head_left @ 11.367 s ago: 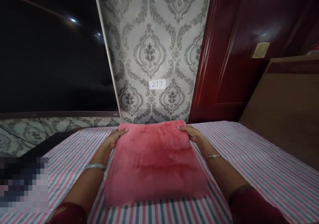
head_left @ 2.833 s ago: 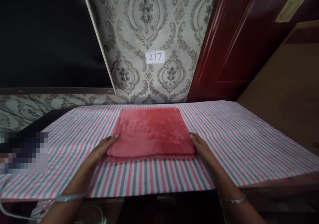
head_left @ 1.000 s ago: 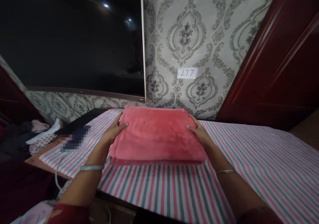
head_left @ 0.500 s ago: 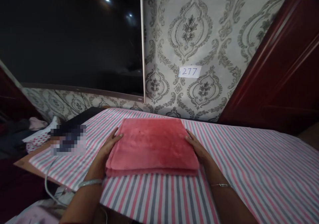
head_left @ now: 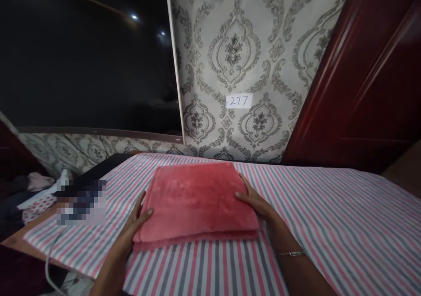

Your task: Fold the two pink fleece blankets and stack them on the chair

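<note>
Folded pink towel [head_left: 197,204] on striped cloth [head_left: 329,226], left hand [head_left: 136,221], right hand [head_left: 255,199] flanking

My left hand [head_left: 136,223] and right hand [head_left: 255,199] flank a folded, plush coral-pink towel [head_left: 194,204], plain and unpatterned, its surface shaded a deeper red where the pile turns. It lies on a flat cloth striped in pink, grey and white [head_left: 329,226]. Behind, pale grey wallpaper with darker grey damask medallions and leaf scrolls [head_left: 237,55] carries a small white paper label with blue handwritten digits 277 [head_left: 239,101]. A glossy black screen with a thin pale frame [head_left: 85,63] fills the left; a polished dark red wooden panel [head_left: 368,81] fills the right. A thin silver-coloured bangle [head_left: 291,254] circles my right wrist.
</note>
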Demonstrator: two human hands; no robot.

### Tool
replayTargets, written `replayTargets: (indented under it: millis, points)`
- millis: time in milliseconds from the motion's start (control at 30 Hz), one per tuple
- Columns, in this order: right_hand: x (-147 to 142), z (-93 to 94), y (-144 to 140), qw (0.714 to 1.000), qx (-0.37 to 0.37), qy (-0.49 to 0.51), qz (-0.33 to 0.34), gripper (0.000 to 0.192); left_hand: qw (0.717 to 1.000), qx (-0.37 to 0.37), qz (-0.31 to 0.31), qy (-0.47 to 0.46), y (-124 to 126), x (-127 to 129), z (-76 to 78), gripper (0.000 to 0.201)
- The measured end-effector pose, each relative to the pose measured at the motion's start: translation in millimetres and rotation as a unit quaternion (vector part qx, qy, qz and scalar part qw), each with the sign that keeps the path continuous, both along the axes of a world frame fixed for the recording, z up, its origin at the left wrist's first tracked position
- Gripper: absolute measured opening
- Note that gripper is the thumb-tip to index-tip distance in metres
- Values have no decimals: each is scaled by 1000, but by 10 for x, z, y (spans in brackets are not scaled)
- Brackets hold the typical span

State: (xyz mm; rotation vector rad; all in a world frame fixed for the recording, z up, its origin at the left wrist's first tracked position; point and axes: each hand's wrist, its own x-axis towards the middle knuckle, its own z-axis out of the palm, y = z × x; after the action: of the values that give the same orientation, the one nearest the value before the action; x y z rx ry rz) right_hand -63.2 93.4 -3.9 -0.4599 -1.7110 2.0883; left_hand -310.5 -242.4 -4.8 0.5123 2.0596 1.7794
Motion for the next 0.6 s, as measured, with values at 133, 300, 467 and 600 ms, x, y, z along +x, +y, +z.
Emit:
replayTargets:
  millis: [133,300,467,600]
  points:
    - [-30,-25,-18,1000,-7,31,2,124,1000,23,-11,-17,-5,-26,-64,93]
    - [-44,-31,-45,998,-15,64,17,115,1000,11,25,-11,4,-78,-76,93]
    - [-46,-104,-16,996,-23,80,18,112,999,5,37,-3,-13,-66,-66,92]
    - [-66,-166,17,997,-24,70,11,110,999,8,45,0,-16,-11,-17,97]
